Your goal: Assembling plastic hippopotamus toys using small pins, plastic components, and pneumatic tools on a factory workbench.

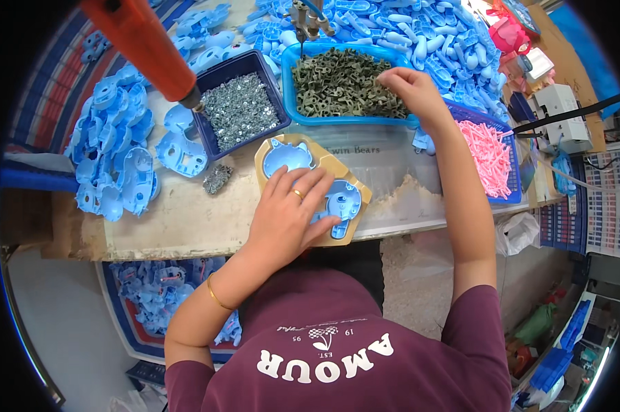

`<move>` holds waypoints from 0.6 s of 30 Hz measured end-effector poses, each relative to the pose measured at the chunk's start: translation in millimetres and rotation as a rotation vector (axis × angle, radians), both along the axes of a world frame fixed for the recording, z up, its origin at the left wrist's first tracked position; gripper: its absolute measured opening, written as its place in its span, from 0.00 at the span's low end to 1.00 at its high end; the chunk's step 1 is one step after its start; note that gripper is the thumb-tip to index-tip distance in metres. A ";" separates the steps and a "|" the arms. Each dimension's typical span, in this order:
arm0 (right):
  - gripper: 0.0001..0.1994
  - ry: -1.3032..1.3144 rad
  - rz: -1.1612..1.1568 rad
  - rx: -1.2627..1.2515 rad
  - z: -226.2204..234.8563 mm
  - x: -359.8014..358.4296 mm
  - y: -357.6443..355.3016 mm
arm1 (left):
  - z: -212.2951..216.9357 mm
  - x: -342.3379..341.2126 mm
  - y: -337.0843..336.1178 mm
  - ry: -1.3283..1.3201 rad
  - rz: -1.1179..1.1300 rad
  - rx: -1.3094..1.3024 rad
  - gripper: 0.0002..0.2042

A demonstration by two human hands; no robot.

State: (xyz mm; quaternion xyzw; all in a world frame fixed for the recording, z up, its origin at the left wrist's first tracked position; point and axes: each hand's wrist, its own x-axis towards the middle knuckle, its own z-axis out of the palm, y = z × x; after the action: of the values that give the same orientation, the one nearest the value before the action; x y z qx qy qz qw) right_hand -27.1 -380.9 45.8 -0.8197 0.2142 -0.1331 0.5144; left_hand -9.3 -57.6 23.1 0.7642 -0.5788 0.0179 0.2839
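A tan fixture [360, 221] lies at the table's front edge with a light blue hollow plastic shell [343, 200] set in it. My left hand [289, 209] rests over the shell, fingers stretched out and thumb lying on its lower right part; the shell's middle is hidden under the hand. My right hand [411, 90] is over the right side of a bright blue tray [289, 96] full of small dark green parts [344, 82]. Its thumb and fingers are pinched together at the parts; what they hold, if anything, cannot be made out.
A navy bin [205, 130] of small silvery screws stands left of the tray, below an orange power screwdriver [152, 55]. Blue shells [114, 144] pile up at left; more blue pieces [420, 34] lie behind. Pink pieces [485, 154] fill a basket at right.
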 end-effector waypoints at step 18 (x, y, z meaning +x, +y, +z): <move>0.09 0.219 -0.386 -0.976 -19.5 -149.4 -67.3 | 5.5 10.4 -11.2 1.257 0.144 -0.301 0.12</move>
State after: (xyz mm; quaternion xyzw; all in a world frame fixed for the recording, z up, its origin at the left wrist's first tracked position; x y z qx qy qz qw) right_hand -176.5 -448.2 26.3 -0.9183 0.3268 -0.2230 0.0143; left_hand 1.1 -68.8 28.5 0.6177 -0.2408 -0.3330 0.6705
